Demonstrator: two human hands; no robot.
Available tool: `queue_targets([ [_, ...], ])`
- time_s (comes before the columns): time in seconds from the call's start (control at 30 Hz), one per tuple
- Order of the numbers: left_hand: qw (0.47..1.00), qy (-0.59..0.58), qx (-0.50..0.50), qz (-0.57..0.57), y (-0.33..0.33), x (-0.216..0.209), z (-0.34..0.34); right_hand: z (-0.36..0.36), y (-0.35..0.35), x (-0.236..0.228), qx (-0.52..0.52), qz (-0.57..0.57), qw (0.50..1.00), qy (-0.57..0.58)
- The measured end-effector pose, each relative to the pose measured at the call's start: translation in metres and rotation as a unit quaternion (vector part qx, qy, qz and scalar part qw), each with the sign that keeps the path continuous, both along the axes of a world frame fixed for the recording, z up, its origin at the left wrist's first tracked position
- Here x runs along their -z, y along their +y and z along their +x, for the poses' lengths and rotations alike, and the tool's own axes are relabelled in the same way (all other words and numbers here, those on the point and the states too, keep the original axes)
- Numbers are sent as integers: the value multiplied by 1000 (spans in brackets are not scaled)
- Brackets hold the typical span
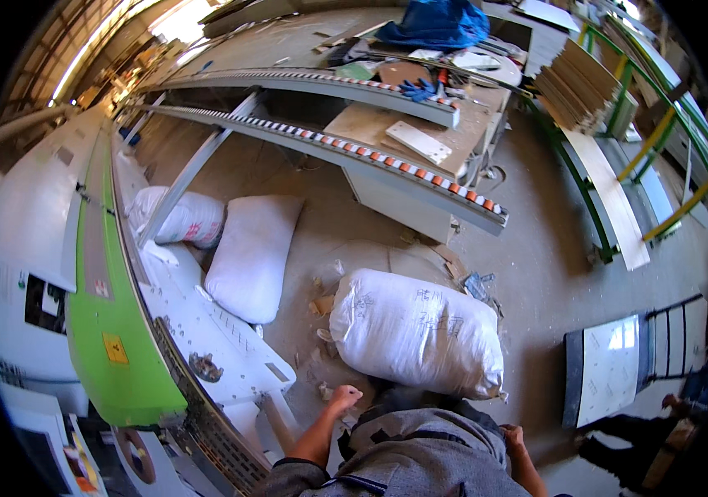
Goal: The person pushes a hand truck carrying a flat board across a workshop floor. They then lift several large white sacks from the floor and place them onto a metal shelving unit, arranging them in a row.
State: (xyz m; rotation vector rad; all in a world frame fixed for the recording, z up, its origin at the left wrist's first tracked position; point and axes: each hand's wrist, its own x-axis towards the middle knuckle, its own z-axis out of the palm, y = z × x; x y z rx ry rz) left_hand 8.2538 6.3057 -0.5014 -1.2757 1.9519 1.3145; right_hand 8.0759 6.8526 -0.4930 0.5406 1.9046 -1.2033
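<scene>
Concrete workshop floor [536, 290] spreads between woodworking machinery and board racks, with scraps littered around a bulging white woven sack [416, 331] that lies on its side just ahead of the person's legs. Both bare hands are well apart: the left hand [342, 399], fingers curled, hovers near the sack's lower left end, while the right hand [514, 436] hangs beside the grey jacket [428, 451], its fingers bent; how tightly either is closed I cannot tell. Farther left, a plain white sack [255, 258] leans by a red-printed sack [176, 217], alongside a machine with a green cover [114, 331]. Beyond them run rails of orange and white rollers [354, 151], blue work gloves [418, 89] lying at one end. At right, a co-worker in dark trousers [623, 451] stands near a panel-topped cart [606, 373].
</scene>
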Motion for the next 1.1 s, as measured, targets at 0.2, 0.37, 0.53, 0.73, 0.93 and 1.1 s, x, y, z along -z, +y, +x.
queue_targets([
  [0.2,1000,12,15,-24,9,8,23,-51,-36,-38,-41,15,999,-6],
  [0.37,998,48,-45,-18,22,24,38,-136,-76,-52,-193,26,966,172],
  [0.53,984,70,-163,5,33,28,54,-237,-224,-151,-336,-6,801,496],
  [0.73,966,192,-163,-62,28,25,50,-328,-401,-259,-399,-13,695,598],
  [0.93,951,165,-253,-60,12,16,64,-407,-544,-269,-455,57,543,704],
  [1.1,954,109,-266,-81,-18,17,75,-437,-633,-245,-470,73,552,685],
])
